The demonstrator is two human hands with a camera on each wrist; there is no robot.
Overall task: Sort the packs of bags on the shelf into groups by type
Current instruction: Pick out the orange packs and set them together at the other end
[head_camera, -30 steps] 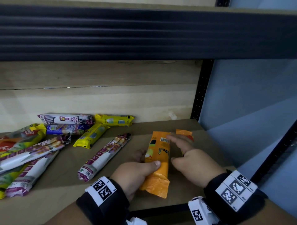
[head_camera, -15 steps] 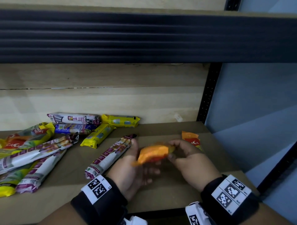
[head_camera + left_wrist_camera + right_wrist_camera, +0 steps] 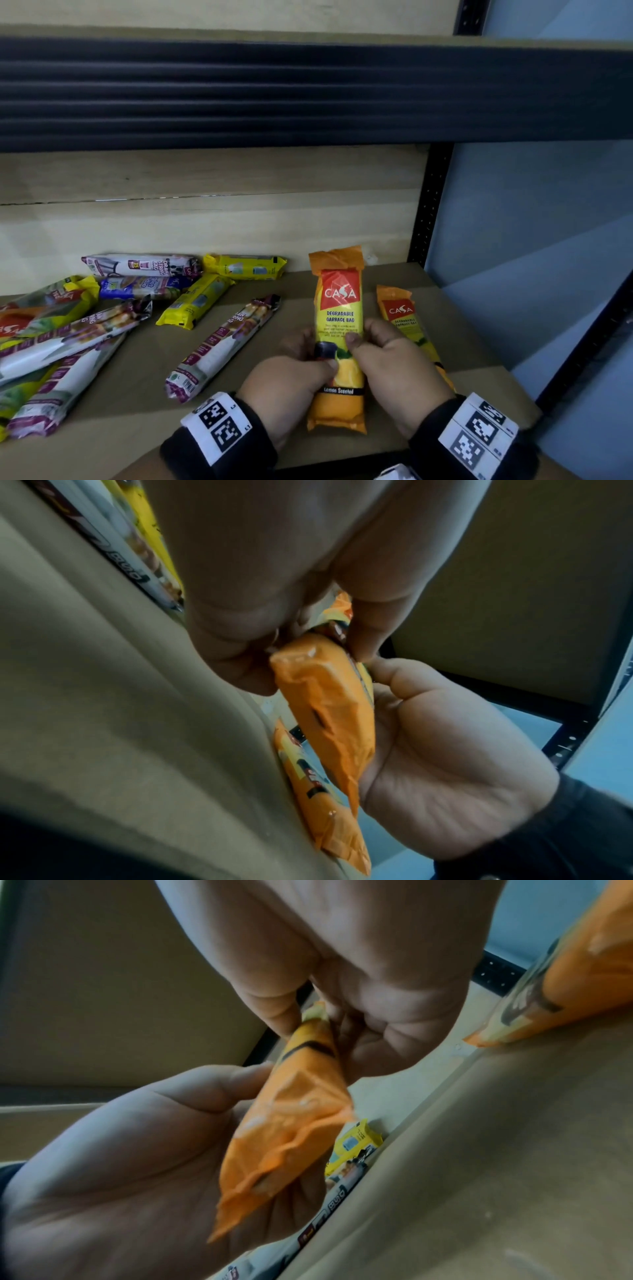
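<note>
A: Item in hand?
B: Orange garbage bag pack (image 3: 337,329), label up, above shelf (image 3: 137,377) front-right. Left hand (image 3: 291,373) & right hand (image 3: 394,366) both w/ fingers curled round its middle.
A: Step?
B: Prob. grouping the orange type; matching orange pack (image 3: 402,318) lies just beside, to the right.
A: Next?
B: Likely lay it down alongside that one, parallel. Purple-white packs (image 3: 222,346) & yellow packs (image 3: 195,301) at left not yet sorted.

shelf (image 3: 342,277) back-centre bare | left: packs (image 3: 219,346) crowd | right: orange pack (image 3: 406,322), probably flat
</note>
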